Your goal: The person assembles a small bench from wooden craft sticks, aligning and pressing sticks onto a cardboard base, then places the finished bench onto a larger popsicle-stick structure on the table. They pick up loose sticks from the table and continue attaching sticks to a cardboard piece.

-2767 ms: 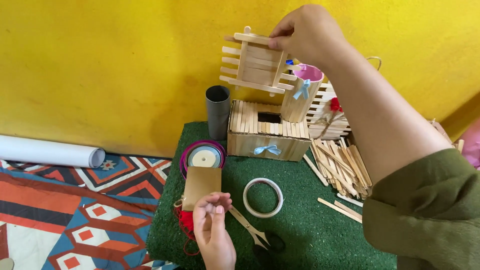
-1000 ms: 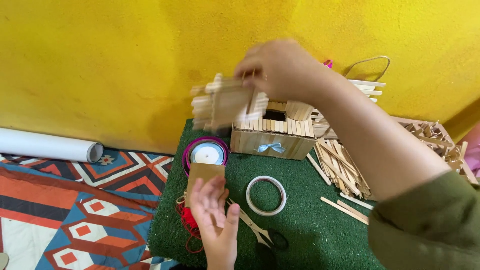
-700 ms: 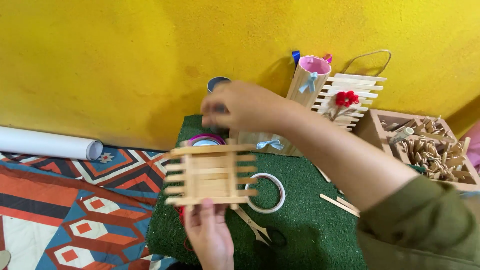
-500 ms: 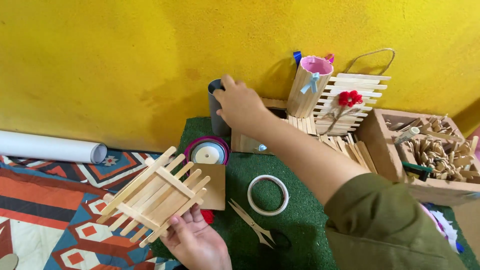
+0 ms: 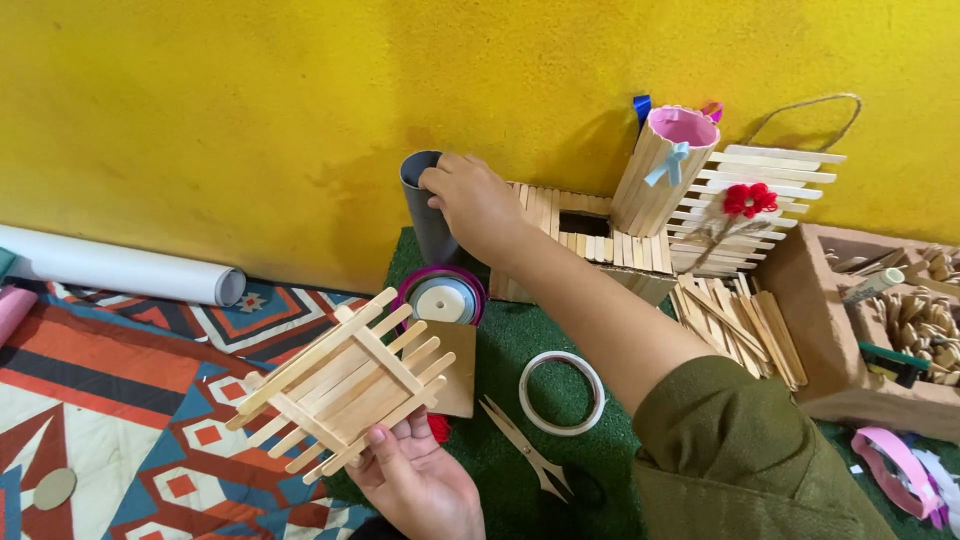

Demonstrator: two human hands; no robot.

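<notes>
Overhead, left hand [image 5: 415,480] holds a stick frame [image 5: 340,380]; right hand [image 5: 475,205] seemingly grips a grey tube [image 5: 428,205] on green turf [image 5: 500,350].

The right hand [image 5: 480,205] let go of the stick frame [image 5: 345,382] above the box and moved onto the grey tube [image 5: 428,205], fingers curled at its rim. The left hand [image 5: 420,480] took the frame and tilted it leftward.

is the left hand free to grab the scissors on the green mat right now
Probably not as it stands: the left hand is holding up the stick frame. The scissors lie close beside it on the green mat with nothing on top, so only the occupied palm hinders it.
</notes>
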